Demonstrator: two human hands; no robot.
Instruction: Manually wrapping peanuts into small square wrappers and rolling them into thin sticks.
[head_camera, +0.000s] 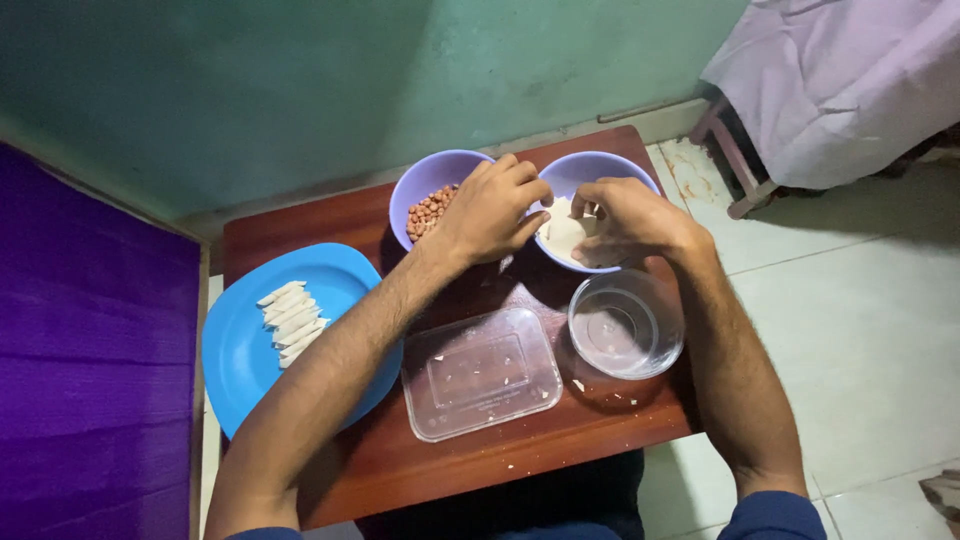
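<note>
Both hands meet over the right-hand lilac bowl (640, 172), their fingers drawn together in a pinching grip on a pale round dough sheet (563, 236) that lies in that bowl. The left hand (490, 212) closes thumb and forefinger on the sheet's near-left edge; the right hand (625, 218) curls over its right side, fingertips pressed to the sheet, though whether anything further lies inside that grip cannot be told. Just to the left, touching or nearly touching the first bowl, stands a second lilac bowl (425, 178) holding reddish-brown peanuts (429, 211), partly hidden by the left hand. Nearer the person, a clear round glass bowl (626, 325) sits below the right wrist, and beside it a clear rectangular plastic container (481, 372) lies flat with a few pale crumbs in it. At the left edge, under the left forearm, a blue plate (240, 360) overhangs the worktop (300, 225) and bears a row of small folded white dough pieces (291, 321). The worktop is dark reddish wood; a green wall, a purple panel and a pale tiled floor surround it.
</note>
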